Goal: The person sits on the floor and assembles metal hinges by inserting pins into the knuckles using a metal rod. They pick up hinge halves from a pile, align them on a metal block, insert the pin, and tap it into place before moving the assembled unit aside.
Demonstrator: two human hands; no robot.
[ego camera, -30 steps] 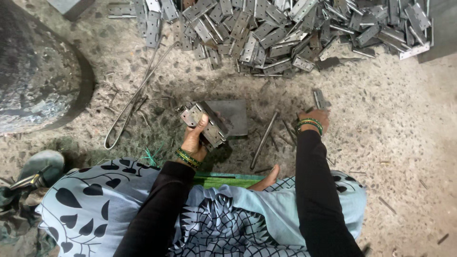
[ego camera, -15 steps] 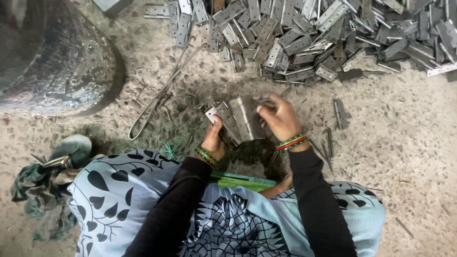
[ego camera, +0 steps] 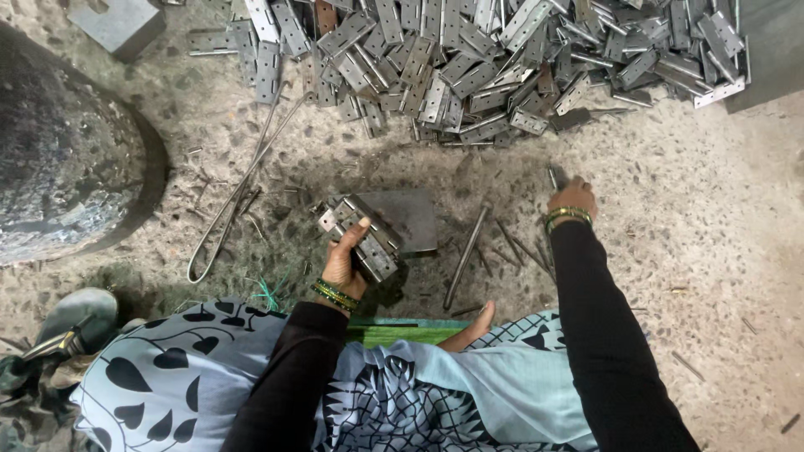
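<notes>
**Hinge stack in left hand, right hand on loose piece**

Surface: rough speckled concrete floor, gritty. Heap of grey metal hinges at 12 o'clock, too many to count. One dark round drum at 9 o'clock. One bent wire loop, one flat steel plate at centre. Left hand is closed around a stack of hinges. Right hand, at 2 o'clock, touches one small metal piece; how far its fingers close, I cannot tell.

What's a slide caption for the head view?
Seated on the floor, left hand grips a hinge stack; right hand reaches a loose hinge.
</notes>
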